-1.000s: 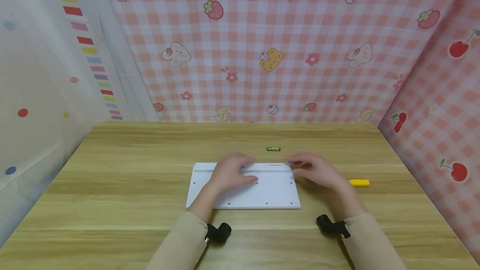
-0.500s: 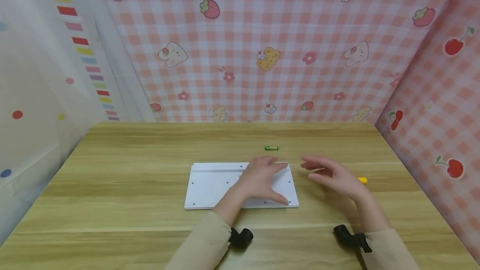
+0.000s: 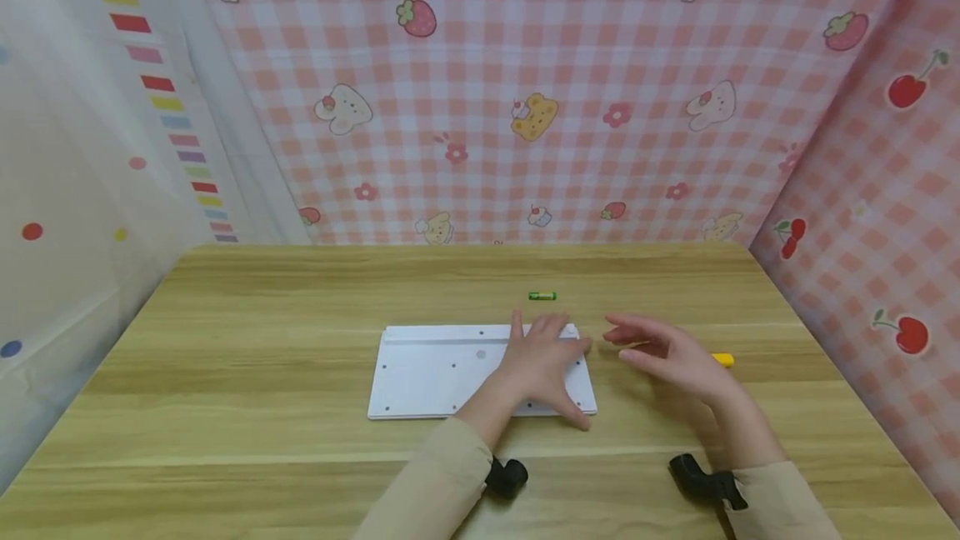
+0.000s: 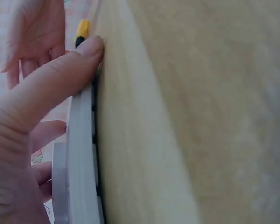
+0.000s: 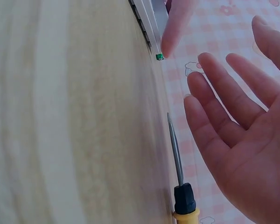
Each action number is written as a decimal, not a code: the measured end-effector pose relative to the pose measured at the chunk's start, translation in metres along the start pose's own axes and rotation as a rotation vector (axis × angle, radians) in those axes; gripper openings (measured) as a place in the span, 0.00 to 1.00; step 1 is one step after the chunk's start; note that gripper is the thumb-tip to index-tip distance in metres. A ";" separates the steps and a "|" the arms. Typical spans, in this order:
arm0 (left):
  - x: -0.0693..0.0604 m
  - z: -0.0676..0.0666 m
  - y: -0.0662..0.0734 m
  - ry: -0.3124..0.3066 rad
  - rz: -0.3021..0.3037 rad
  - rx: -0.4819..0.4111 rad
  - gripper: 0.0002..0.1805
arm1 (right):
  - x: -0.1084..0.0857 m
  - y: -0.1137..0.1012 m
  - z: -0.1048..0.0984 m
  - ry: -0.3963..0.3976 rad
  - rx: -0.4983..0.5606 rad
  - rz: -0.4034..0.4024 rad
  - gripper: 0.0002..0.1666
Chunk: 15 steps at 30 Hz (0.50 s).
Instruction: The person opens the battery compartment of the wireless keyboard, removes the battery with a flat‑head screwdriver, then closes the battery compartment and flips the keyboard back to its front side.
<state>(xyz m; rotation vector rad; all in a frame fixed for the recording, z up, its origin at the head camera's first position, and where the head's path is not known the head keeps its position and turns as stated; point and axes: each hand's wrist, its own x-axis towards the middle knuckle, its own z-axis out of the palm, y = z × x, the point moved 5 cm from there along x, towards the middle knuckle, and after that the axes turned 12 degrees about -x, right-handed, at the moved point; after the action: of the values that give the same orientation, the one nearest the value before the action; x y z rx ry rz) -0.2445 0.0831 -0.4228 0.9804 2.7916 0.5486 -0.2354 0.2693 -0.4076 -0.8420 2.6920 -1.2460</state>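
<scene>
A white keyboard [image 3: 420,373] lies with its screw-dotted underside up; dark keys show along its lower edge in the left wrist view. My left hand [image 3: 536,365] spreads over its right part, thumb over the near edge and fingers toward the far and right edges. Whether the palm touches the keyboard cannot be told. To the right, my right hand [image 3: 671,357] hovers with loosely bent fingers and holds nothing, as the right wrist view confirms. Beneath and beyond it lies a screwdriver [image 5: 176,156], its yellow handle partly hidden by that hand in the head view.
A small green battery [image 3: 542,296] lies on the wooden table [image 3: 262,373] behind the keyboard. Pink checked cloth [image 3: 480,148] hangs at the table's back edge, and more patterned cloth stands on both sides. A black wrist camera [image 3: 507,479] sits on the left sleeve.
My left hand has slid right across the keyboard, its fingers spreading wider. The right hand has drawn back to the right, away from the keyboard's edge. The keyboard has stayed about where it was.
</scene>
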 end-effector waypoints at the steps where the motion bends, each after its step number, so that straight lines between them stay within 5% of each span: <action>1: 0.000 0.001 0.000 -0.001 0.002 0.008 0.57 | 0.000 0.000 0.000 0.002 0.001 0.003 0.27; 9: 0.000 -0.001 0.003 0.001 0.060 0.029 0.51 | 0.000 0.001 -0.002 0.047 0.024 0.028 0.26; 15: -0.003 -0.031 0.012 0.011 0.128 0.011 0.51 | -0.002 0.002 -0.011 0.166 0.095 0.032 0.25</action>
<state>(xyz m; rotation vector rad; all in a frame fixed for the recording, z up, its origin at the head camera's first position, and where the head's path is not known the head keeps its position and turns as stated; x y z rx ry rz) -0.2428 0.0814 -0.3895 1.1679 2.7588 0.5561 -0.2373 0.2794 -0.4018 -0.7118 2.7315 -1.4852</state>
